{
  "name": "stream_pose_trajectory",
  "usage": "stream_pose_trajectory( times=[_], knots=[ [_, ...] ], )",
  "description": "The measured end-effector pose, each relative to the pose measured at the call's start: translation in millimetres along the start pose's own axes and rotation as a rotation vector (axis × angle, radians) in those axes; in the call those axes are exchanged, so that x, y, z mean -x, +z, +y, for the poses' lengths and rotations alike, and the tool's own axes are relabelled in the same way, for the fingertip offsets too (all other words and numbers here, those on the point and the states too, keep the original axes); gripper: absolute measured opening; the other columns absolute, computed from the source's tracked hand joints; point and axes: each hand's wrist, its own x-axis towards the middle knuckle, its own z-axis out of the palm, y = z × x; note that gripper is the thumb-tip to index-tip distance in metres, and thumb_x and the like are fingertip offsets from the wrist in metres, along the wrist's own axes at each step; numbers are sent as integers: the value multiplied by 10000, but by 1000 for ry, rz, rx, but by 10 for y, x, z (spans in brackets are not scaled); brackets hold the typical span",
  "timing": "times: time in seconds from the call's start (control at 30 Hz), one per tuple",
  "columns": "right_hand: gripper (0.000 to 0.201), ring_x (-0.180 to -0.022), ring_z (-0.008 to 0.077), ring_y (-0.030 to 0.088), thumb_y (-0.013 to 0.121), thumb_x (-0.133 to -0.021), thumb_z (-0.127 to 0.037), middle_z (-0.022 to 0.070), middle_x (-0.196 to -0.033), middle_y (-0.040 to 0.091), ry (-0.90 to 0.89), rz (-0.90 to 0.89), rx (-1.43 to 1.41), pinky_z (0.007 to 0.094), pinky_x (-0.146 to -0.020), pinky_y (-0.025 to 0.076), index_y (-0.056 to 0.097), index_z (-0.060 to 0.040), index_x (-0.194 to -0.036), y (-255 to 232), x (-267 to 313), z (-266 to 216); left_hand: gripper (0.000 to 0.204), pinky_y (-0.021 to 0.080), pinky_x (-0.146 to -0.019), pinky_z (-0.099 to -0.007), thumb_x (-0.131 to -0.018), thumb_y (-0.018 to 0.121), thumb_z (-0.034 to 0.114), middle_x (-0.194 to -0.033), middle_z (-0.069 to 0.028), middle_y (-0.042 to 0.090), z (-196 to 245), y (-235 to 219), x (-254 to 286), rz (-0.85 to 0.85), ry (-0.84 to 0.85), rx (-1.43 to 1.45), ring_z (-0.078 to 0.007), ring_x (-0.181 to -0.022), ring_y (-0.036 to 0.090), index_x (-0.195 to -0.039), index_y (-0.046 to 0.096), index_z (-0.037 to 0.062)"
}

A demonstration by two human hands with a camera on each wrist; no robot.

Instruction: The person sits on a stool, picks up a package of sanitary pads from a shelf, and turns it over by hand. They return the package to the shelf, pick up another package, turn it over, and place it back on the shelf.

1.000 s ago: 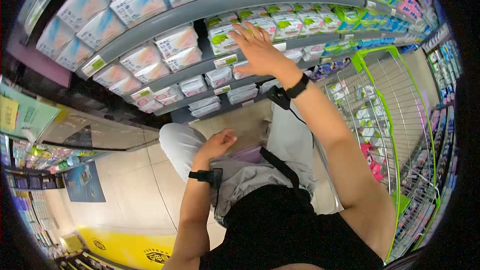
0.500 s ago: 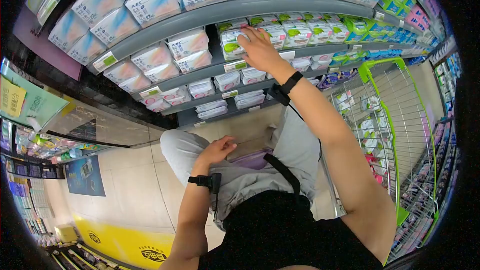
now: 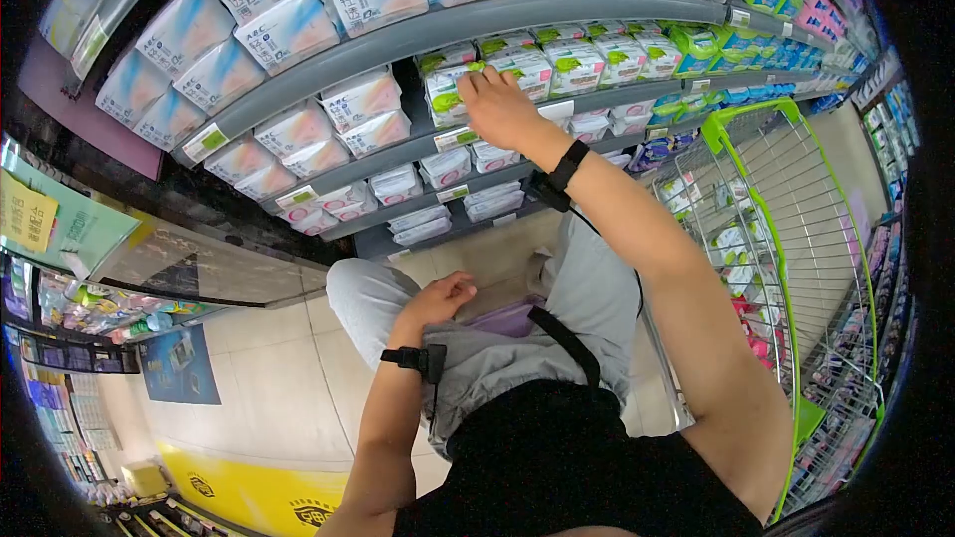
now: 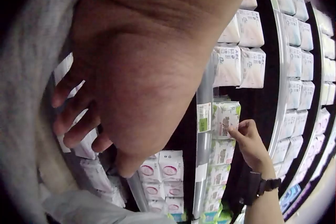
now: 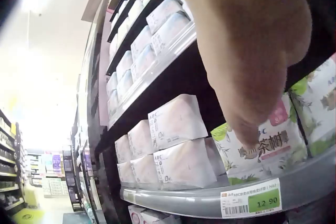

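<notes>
My right hand (image 3: 499, 111) reaches to the middle shelf and grips the front pack of sanitary pads (image 3: 445, 102), white with green leaf print, at the left end of its row. In the left wrist view the thumb lies on the front of this pack (image 4: 224, 118) while the fingers bend over its top edge. Seen from the right wrist, the same pack (image 5: 283, 153) sits on the shelf just behind a price label (image 5: 251, 203). My left hand (image 3: 438, 298) hangs by the knee, fingers loosely curled, holding nothing.
Left of the gripped pack, past a dark gap, stand stacked white and peach packs (image 3: 360, 104). A grey shelf edge (image 3: 398, 37) with blue-white packs runs above. A shopping cart (image 3: 776, 199) with a green rim, holding several packs, stands at my right.
My right hand was spread in front of the row; it has moved left and its fingers have closed over the end pack. The left hand stays by the knee.
</notes>
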Motion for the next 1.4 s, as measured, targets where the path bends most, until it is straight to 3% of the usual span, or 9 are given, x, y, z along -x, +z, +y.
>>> stream_pose_trajectory(
  times=[0.07, 0.27, 0.53, 0.73, 0.87, 1.1, 1.2, 1.3, 1.4],
  knots=[
    [585, -1207, 299, 483, 738, -767, -227, 193, -1318, 504, 96, -58, -157, 424, -984, 356, 516, 19, -1249, -118, -59, 13, 465, 509, -846, -356, -946, 606, 412, -1016, -134, 692, -5, 3, 18, 3, 0, -4, -249, -947, 662, -1257, 566, 68],
    [671, -1174, 281, 508, 749, -764, -294, 170, -1294, 491, 40, 15, 18, 416, -931, 364, 499, -2, -1313, 214, -111, 73, 466, 512, -836, -355, -945, 606, 413, -1030, -138, 689, -225, 90, -42, 56, 31, 10, -263, -939, 665, -1269, 567, 81],
    [442, -1306, 341, 395, 731, -789, -236, 168, -1302, 492, -19, 218, 47, 554, -1006, 294, 544, -97, -1164, 209, 16, 65, 452, 511, -823, -359, -944, 604, 408, -1018, -143, 687, -118, 29, 38, 42, 28, -10, -275, -927, 663, -1260, 571, 85],
    [374, -1303, 330, 415, 661, -803, -149, 152, -1243, 539, -57, 154, -94, 532, -1058, 265, 585, -121, -1168, 54, 12, 111, 424, 505, -773, -366, -943, 609, 387, -971, -148, 679, -92, 15, 52, 73, 72, -37, -266, -876, 650, -1235, 576, 82],
    [442, -1268, 319, 430, 778, -701, -209, 139, -1259, 509, -119, 284, -154, 511, -1015, 300, 573, -113, -1081, -94, 130, 58, 402, 505, -742, -361, -945, 609, 369, -936, -135, 682, -140, 59, 22, 81, 92, -6, -254, -824, 651, -1212, 582, 70],
    [487, -1118, 279, 513, 818, -734, -243, 127, -1257, 523, 48, 473, -619, 422, -974, 352, 542, -67, -1094, -201, 830, -370, 416, 511, -719, -349, -910, 669, 291, -936, -110, 689, -125, 9, 4, 160, 147, 19, -230, -790, 652, -1241, 558, 66],
    [476, -1075, 231, 570, 754, -834, -274, 101, -1220, 574, 274, 37, -1360, 365, -937, 424, 541, -54, -1199, 257, 1237, -386, 640, 512, -774, -352, -819, 768, 156, -1059, -96, 671, -62, -1, -22, 316, 97, 210, -207, -871, 640, -1373, 456, 86],
    [490, -1004, 163, 596, 602, -917, -502, 86, -1107, 650, 864, -203, -1912, 334, -841, 465, 622, -63, -1136, 611, 1620, -626, 925, 492, -895, -347, -701, 845, 51, -1206, -92, 611, 256, -21, 32, 395, 296, 542, -193, -1032, 603, -1469, 330, 95],
    [607, -1021, 153, 610, 452, -950, -610, 86, -1106, 668, 1050, -541, -2237, 316, -874, 460, 656, -69, -1134, 871, 2015, -983, 1064, 442, -1007, -334, -619, 885, 18, -1279, -99, 564, 303, 12, 13, 261, 330, 617, -188, -1170, 544, -1497, 290, 98]
  ],
)
